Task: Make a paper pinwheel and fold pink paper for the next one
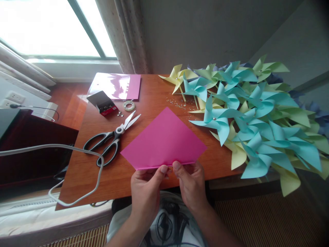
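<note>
By the near edge of the desk (154, 99), my left hand (146, 188) and right hand (191, 185) pinch the pink paper (166, 137) along its folded side, probably keeping it even.

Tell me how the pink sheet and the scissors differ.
The pink sheet is gripped in the left hand and right hand; the scissors lie untouched. The pink sheet is plain pink; the scissors have dark handles and pale blades. The pink sheet's near edge is rolled or folded; the scissors stand open. Both show over the wooden table.
</note>
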{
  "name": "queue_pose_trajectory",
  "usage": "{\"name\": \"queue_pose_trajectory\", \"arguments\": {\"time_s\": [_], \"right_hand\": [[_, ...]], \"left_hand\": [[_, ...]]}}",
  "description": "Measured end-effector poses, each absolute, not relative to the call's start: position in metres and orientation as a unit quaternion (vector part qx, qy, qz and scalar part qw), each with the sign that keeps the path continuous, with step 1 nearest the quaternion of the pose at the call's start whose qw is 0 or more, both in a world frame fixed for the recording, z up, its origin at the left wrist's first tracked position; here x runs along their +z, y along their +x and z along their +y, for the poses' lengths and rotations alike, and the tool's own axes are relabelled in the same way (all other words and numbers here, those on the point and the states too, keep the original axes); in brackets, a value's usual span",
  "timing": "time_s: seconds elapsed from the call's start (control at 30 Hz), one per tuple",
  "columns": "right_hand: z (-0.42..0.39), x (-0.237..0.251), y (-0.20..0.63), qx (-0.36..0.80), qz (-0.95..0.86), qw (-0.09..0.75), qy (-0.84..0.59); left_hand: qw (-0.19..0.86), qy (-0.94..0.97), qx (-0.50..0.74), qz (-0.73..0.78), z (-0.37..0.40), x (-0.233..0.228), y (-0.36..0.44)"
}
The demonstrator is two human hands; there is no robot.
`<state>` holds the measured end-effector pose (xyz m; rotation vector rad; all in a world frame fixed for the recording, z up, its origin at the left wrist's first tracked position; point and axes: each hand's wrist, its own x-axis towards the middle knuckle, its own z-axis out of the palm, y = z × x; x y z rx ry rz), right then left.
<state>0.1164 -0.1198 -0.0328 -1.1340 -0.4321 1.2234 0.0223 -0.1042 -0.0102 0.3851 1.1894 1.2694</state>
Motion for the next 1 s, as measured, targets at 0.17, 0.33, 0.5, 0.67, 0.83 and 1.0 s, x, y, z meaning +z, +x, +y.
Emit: {"name": "queue_pose_trajectory", "arguments": {"time_s": [0.17, 0.33, 0.5, 0.67, 0.83, 1.0], "right_hand": [[-0.119, -0.035, 0.117, 0.535, -0.193, 0.660, -0.490], [-0.118, -0.032, 0.123, 0.528, -0.202, 0.665, -0.488], [-0.116, -0.026, 0.126, 0.522, -0.190, 0.684, -0.472], [-0.112, -0.023, 0.130, 0.494, -0.139, 0.702, -0.494], [-0.111, -0.023, 0.131, 0.485, -0.112, 0.715, -0.490], [-0.112, -0.026, 0.120, 0.562, -0.133, 0.675, -0.458]], "left_hand": [[0.623, 0.156, 0.564, 0.518, -0.102, -0.006, 0.024], [0.622, 0.148, 0.565, 0.522, -0.100, -0.003, 0.023], [0.628, 0.139, 0.573, 0.507, -0.098, -0.003, 0.022], [0.624, 0.134, 0.574, 0.513, -0.097, -0.004, 0.020], [0.617, 0.132, 0.581, 0.514, -0.097, -0.004, 0.020], [0.624, 0.127, 0.583, 0.505, -0.098, -0.006, 0.026]]}}
